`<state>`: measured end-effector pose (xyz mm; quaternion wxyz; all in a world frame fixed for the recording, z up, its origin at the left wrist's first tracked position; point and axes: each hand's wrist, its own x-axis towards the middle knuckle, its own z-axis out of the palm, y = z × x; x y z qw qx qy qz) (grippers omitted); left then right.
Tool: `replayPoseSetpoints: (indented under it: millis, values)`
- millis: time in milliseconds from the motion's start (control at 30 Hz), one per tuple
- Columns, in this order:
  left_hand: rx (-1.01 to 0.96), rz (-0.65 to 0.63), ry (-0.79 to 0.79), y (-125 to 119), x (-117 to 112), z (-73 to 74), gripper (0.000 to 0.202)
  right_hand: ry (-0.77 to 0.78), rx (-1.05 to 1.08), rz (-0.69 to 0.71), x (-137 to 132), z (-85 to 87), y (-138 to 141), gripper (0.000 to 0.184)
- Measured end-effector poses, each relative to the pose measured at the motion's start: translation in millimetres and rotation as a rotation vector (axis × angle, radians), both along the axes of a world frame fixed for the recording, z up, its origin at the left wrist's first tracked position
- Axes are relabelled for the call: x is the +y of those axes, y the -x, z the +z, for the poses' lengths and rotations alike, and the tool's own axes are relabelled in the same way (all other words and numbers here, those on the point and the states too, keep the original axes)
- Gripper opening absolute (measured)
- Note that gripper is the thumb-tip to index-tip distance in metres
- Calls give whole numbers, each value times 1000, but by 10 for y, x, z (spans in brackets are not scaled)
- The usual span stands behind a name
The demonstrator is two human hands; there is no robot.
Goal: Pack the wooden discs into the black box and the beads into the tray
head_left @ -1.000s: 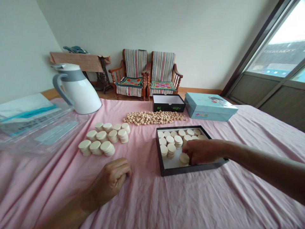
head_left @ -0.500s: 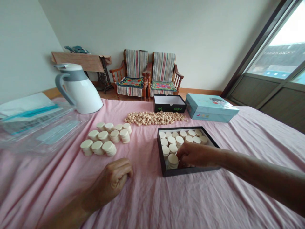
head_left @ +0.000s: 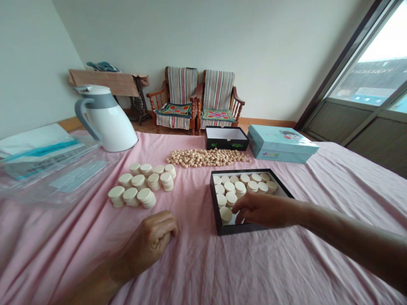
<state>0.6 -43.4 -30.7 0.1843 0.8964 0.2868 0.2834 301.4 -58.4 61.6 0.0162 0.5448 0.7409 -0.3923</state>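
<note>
My right hand [head_left: 254, 209] reaches over the near side of a shallow black box lid [head_left: 214, 214] with a white inside. Its fingers are a little apart and hold nothing, just right of a stack of round, cream-coloured wooden discs [head_left: 226, 214] in the near left corner. More disc stacks [head_left: 240, 187] stand in rows behind it; the hand hides part of the lid. My left hand [head_left: 158, 233] rests on the pink cloth in a loose fist, with nothing seen in it. Beyond that hand stand several more disc stacks [head_left: 146, 198].
A long heap of small wooden pieces [head_left: 206, 157] lies behind the lid. Further back are an open black box [head_left: 227, 144] and a light blue box [head_left: 282, 144]. At left stand a white jug [head_left: 111, 123] and clear plastic packaging [head_left: 73, 176]. Two chairs [head_left: 181, 97] stand beyond.
The near-left disc stack has shifted slightly left into the corner. My right hand has let go of it and drawn back a little to the right. The left hand stays put.
</note>
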Motion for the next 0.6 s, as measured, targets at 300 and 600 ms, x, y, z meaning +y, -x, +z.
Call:
replayPoseSetpoints:
  millis: [300,600]
  values:
    - [-17,-11,-2,7,-3,-14,28,-101,-104,148,-103,92,52,37]
    - [-41,92,-30,40,-20,-1,27,-495,-156,142,202,410,304,24]
